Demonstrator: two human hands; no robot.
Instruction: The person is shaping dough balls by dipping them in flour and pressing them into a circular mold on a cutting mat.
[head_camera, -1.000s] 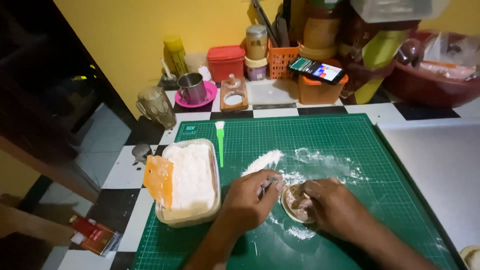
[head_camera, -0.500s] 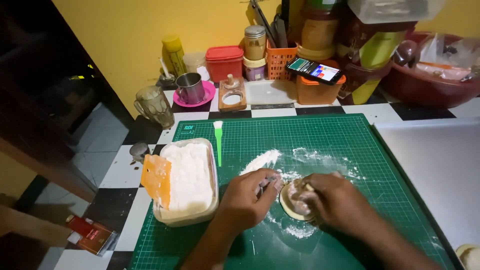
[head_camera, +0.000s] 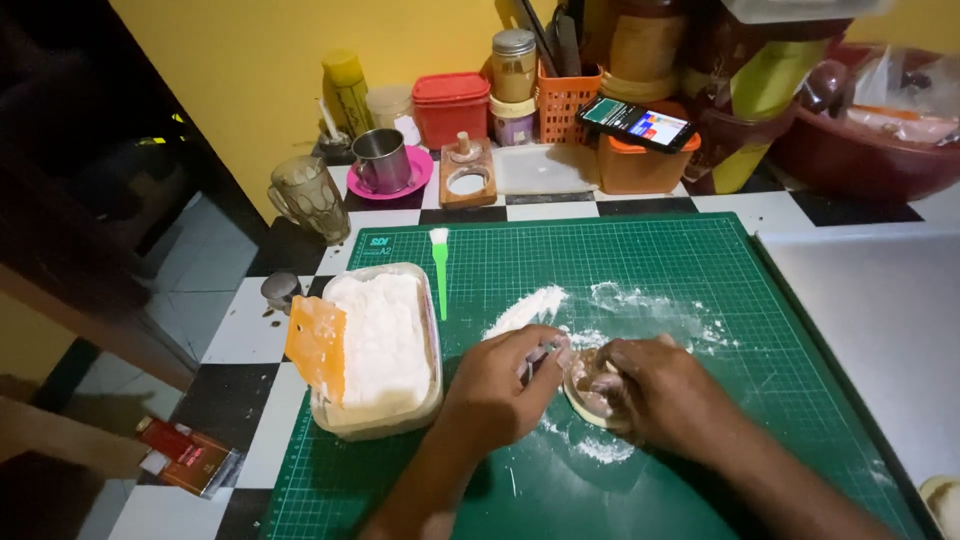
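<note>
Dough disc (head_camera: 585, 395) sat on green cutting mat (head_camera: 700, 270), flour tub (head_camera: 380, 350) at 9 o'clock; right hand (head_camera: 655, 395) gripped disc, left hand (head_camera: 500, 385) pinched small tool (head_camera: 543, 355).

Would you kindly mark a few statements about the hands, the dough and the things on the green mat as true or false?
1. Both hands work at a small round piece of dough on the green cutting mat. True.
2. The left hand is empty. False: it holds a small thin tool at the dough's edge.
3. The right hand rests on the dough. True.
4. The orange scraper lies flat on the mat. False: it leans in the tub of white flour.
5. The green brush lies beside the tub. True.
6. The phone lies on the mat. False: it sits on an orange container behind it.
</note>
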